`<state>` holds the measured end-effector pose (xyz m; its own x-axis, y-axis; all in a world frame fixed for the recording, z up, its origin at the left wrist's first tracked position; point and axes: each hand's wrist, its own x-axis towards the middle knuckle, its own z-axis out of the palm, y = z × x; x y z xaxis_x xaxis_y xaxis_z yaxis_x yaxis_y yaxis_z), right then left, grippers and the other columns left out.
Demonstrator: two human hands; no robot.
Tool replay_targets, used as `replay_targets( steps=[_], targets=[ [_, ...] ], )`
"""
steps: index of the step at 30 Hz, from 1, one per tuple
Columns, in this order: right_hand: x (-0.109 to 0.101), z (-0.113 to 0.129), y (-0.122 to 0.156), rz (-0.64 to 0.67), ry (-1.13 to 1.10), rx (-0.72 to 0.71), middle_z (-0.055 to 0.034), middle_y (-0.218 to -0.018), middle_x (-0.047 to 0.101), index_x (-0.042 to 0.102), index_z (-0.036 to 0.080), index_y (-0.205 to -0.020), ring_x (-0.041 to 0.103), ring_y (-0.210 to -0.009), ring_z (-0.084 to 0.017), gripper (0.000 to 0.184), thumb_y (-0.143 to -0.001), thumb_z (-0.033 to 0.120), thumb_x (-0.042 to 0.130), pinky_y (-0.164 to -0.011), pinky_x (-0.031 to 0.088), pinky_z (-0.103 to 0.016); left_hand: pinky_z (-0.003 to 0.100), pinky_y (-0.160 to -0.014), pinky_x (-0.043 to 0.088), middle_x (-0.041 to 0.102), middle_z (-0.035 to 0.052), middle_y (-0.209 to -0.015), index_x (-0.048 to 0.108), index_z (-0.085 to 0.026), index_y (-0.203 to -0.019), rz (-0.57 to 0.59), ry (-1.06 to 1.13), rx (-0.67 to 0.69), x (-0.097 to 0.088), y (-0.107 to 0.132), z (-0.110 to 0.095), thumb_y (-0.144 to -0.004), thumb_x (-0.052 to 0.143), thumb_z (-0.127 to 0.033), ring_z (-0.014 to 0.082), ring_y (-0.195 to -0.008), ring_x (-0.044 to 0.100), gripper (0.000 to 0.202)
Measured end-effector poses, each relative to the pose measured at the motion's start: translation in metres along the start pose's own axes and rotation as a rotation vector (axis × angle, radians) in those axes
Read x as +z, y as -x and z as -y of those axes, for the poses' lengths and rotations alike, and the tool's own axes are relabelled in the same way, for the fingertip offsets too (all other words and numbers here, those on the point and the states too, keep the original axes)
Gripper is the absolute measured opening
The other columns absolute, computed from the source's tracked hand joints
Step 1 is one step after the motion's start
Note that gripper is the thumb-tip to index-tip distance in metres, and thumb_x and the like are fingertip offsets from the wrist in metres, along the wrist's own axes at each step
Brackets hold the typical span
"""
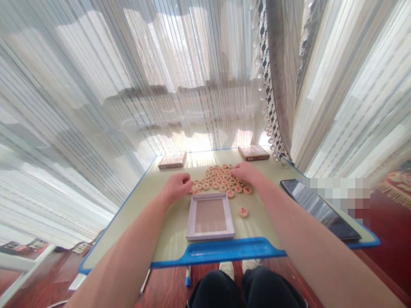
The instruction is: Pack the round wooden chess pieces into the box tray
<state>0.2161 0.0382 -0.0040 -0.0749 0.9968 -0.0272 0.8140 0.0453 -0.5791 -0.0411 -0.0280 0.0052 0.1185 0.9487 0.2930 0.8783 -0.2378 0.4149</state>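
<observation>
1. Centrally: xiangqi pieces (215, 185), clustered on desk (257, 226), beyond open cardboard box (211, 216).
2. Left hand (176, 187), right hand (245, 172): curled at cluster's edges; grip contents indiscernible.
3. Handling: light fingertip pressure, pieces kept flat.

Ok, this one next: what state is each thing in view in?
Round pieces: clustered, lying flat, characters up where readable
Lone piece: face up, apart from the cluster
Shallow box: open side up, nothing inside
Left printed box: lying flat
Right printed box: lying flat
Black device: lying flat, on or off unclear
Left grip: curled, contents unclear
Right grip: at the cluster, hold unclear
</observation>
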Motion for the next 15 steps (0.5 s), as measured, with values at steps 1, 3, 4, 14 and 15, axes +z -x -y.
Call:
replay_targets(
  steps=[1,3,4,14,15],
  targets=[
    [0.001,0.0,0.0,0.014,0.022,-0.007,-0.0044,-0.068,0.067,0.07,0.018,-0.073,0.06,-0.065,-0.016,0.019,-0.069,0.033,0.06,-0.053,0.039,-0.023,0.024,-0.05,0.026,0.038,-0.0041,-0.05,0.042,-0.018,-0.053,0.036,0.011,0.015,-0.005,0.003,-0.003,-0.067,0.044,-0.026,0.0104,-0.053,0.038,0.016],
    [0.002,0.001,-0.001,0.022,0.066,-0.018,-0.0047,-0.067,0.066,0.069,0.017,-0.071,0.059,-0.063,-0.016,0.019,-0.068,0.034,0.061,-0.052,0.038,-0.023,0.023,-0.05,0.027,0.042,-0.0042,-0.052,0.045,-0.017,-0.056,0.117,0.009,0.044,-0.012,0.009,-0.009,-0.066,0.047,-0.028,0.01,-0.053,0.039,0.015],
    [0.003,0.001,-0.001,0.02,0.078,-0.024,-0.0048,-0.068,0.067,0.069,0.017,-0.071,0.059,-0.063,-0.016,0.018,-0.068,0.033,0.062,-0.052,0.038,-0.023,0.023,-0.05,0.027,0.044,-0.0041,-0.052,0.048,-0.017,-0.059,0.152,-0.003,0.059,-0.014,0.012,-0.011,-0.066,0.049,-0.029,0.0101,-0.053,0.04,0.014],
    [-0.002,0.005,0.007,-0.005,0.01,-0.046,-0.0056,-0.08,0.07,0.071,0.017,-0.082,0.062,-0.072,-0.016,0.018,-0.066,0.024,0.064,-0.057,0.043,-0.021,0.021,-0.051,0.032,0.053,-0.0022,-0.053,0.06,-0.015,-0.062,0.217,-0.004,0.147,-0.011,0.021,-0.022,-0.069,0.052,-0.031,0.0091,-0.051,0.045,0.019],
    [-0.002,0.005,0.007,-0.002,0.027,-0.046,-0.0058,-0.08,0.07,0.071,0.017,-0.081,0.063,-0.073,-0.017,0.018,-0.066,0.026,0.064,-0.058,0.043,-0.022,0.021,-0.051,0.033,0.054,-0.002,-0.053,0.061,-0.015,-0.063,0.213,0.001,0.151,-0.011,0.022,-0.022,-0.068,0.053,-0.03,0.0091,-0.051,0.045,0.019]
  ],
)
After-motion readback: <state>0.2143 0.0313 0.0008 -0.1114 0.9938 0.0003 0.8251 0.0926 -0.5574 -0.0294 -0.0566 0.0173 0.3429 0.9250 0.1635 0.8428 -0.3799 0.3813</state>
